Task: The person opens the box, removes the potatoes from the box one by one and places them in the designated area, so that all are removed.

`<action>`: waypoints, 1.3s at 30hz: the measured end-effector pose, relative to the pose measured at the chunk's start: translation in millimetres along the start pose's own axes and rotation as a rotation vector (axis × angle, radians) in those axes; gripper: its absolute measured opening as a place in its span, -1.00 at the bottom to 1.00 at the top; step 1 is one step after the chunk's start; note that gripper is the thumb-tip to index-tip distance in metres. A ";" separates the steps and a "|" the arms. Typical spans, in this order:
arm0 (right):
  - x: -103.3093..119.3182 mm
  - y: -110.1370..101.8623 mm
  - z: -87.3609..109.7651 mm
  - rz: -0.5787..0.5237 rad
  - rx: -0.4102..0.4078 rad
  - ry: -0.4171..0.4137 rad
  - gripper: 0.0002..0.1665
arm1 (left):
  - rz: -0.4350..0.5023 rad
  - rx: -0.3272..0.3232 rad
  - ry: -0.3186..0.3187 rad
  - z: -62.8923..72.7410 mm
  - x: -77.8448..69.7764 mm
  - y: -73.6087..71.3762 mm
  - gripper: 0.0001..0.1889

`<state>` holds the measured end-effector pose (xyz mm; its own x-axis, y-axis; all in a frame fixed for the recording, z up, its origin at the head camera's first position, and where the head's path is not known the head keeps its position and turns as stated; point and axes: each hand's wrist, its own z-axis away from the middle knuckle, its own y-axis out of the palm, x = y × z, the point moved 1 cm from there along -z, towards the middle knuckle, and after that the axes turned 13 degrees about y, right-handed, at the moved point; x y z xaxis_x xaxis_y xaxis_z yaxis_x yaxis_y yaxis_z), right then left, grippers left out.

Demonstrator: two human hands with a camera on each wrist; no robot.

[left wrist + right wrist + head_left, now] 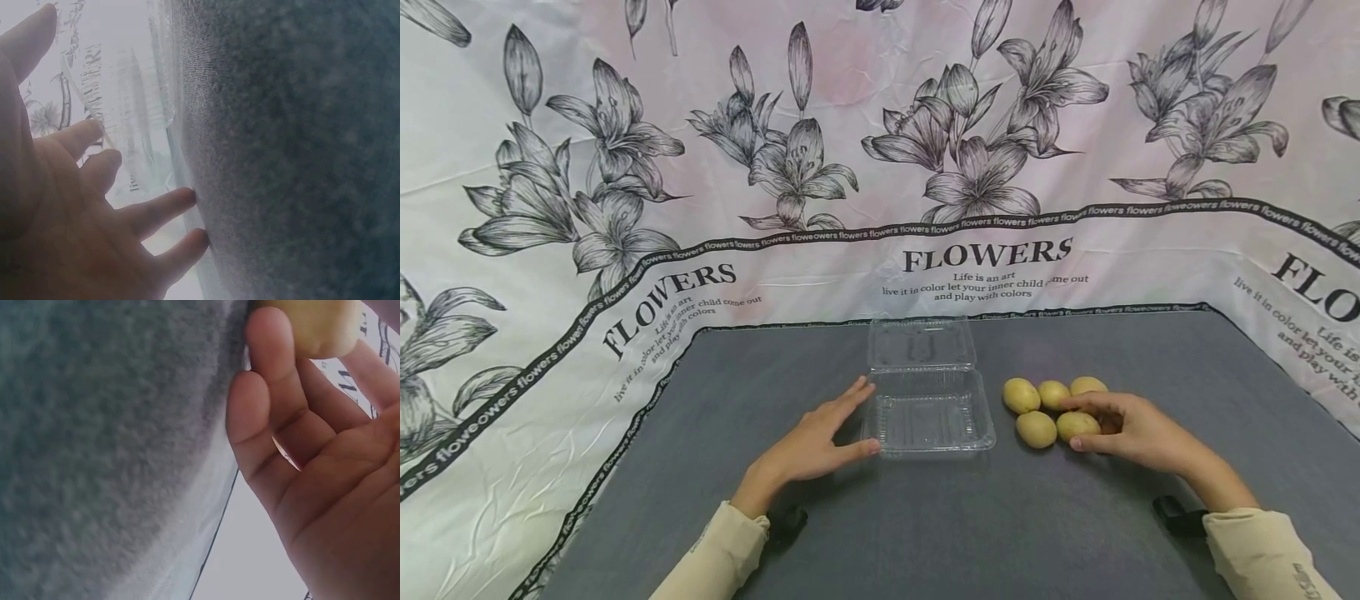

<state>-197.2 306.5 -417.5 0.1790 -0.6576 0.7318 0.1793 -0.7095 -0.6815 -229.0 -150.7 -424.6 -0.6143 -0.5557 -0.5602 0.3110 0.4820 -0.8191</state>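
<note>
The clear plastic clamshell box [936, 450] stands with its lid [921, 343] folded back. At its left side is my left hand [812, 442], fingers spread, thumb at the near left corner and fingertips by the left rim. My right hand [1138, 433] has its thumb and fingers around the near right yellow potato [1075, 427] of a small group. Part of that potato [325, 328] shows beyond the fingers in the right wrist view. Touching or close beside it are the near left potato [1036, 429] and several others, including the far left one [1022, 396].
A grey cloth-like table top [940, 525] lies under everything. Behind it and at both sides hangs a white curtain [820, 279] with printed flowers and lettering. The potatoes sit just right of the box.
</note>
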 end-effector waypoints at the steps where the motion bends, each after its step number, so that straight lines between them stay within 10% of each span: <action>1: 0.6 -0.8 0.4 0.000 0.008 0.003 -0.39 | 0.001 0.001 0.001 -0.1 -0.4 -0.2 -0.05; 39: 11.3 -19.9 11.8 0.116 0.067 0.068 -0.45 | 0.144 -0.053 -0.047 0.4 4.6 -1.9 -0.29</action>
<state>-187.4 316.1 -395.7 0.1369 -0.7513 0.6456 0.2257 -0.6110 -0.7588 -232.1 -154.4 -425.6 -0.5308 -0.5089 -0.6777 0.3538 0.5936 -0.7228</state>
